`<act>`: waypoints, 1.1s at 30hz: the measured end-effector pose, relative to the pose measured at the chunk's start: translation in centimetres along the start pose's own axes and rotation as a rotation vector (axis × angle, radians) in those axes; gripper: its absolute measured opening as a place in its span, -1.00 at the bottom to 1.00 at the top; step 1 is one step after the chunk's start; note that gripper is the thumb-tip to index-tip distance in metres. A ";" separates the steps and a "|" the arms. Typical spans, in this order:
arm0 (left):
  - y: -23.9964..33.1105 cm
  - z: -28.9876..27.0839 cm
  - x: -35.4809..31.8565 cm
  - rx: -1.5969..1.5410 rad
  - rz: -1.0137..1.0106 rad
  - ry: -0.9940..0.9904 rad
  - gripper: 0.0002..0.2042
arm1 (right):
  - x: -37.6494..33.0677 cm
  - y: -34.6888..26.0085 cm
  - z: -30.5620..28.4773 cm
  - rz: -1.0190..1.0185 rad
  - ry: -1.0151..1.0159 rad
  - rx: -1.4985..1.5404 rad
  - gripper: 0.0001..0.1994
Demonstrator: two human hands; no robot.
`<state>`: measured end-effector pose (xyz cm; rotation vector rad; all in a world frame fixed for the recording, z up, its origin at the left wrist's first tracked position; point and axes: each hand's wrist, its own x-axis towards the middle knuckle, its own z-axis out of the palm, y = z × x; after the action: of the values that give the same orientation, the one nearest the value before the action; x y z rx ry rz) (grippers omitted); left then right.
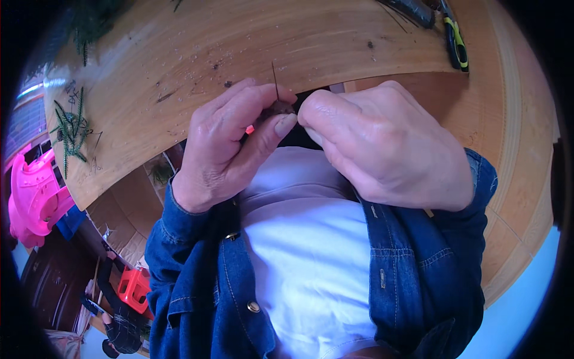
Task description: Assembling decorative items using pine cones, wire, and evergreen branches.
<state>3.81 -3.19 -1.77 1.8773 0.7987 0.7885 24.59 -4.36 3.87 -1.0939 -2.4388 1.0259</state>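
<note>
Between the thumb and fingers of my left hand [233, 131] is a small rough brown piece [278, 109]; its kind I cannot make out. A thin dark wire [275, 81] stands up from it. Close by on the right, my right hand [382, 143] is closed in a pinch, its thumb and forefinger almost touching the left thumb. Whatever those fingertips hold is hidden. Both hands are raised in front of my chest, at the near edge of the wooden table [239, 42].
Green needle sprigs [73, 128] lie on the table's left end. Far right are a yellow-and-black handled tool [455, 45] and a dark stick [415, 12]. Lower left stand a pink plastic chair [37, 194], a cardboard box [128, 197], a red stool [134, 290] and another person [122, 326].
</note>
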 end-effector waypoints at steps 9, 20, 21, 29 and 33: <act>1.2 -0.1 -0.4 -0.337 -0.187 -0.094 -0.82 | 1.4 3.0 1.7 0.167 0.090 1.016 -0.84; 1.6 0.4 -1.3 -0.470 -0.275 0.031 -0.80 | 2.7 2.3 4.2 0.129 0.283 1.093 -0.83; 1.6 0.4 -1.4 -0.469 -0.274 0.038 -0.80 | 2.7 2.2 4.3 0.136 0.299 1.086 -0.83; 0.9 0.9 -1.8 -0.618 -0.261 0.104 -0.76 | 3.1 2.1 4.7 0.126 0.392 1.141 -0.83; 0.8 0.9 -1.8 -0.762 -0.276 0.121 -0.73 | 2.7 2.4 4.3 0.148 0.510 0.863 -0.86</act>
<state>3.63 -5.34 -1.72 1.0292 0.6790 0.8753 21.89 -3.39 -0.93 -1.0347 -1.3060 1.4190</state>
